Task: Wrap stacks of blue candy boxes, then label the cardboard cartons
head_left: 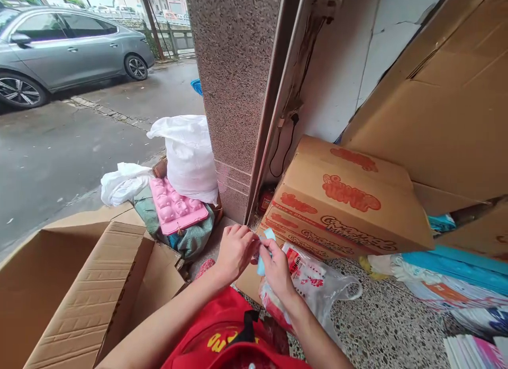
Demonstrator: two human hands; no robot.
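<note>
My left hand (237, 251) and my right hand (278, 268) meet in front of my red apron. Between them is a small light-blue flat piece (261, 266), whose kind I cannot make out. My right hand's thumb and fingers pinch it, and its upper end sticks out above them. The left fingers are curled and pressed together right beside it; what they hold is hidden. Just below the right hand lies a clear plastic bag (321, 289) with red and white packaging inside.
Stacked brown cartons (349, 194) with red print stand at the right. An opened cardboard box (79, 284) is at my left. Beyond it are a pink bumpy tray (177, 205) and a full white sack (190, 163), beside a stone pillar (234, 83). A grey car (75, 52) is parked outside.
</note>
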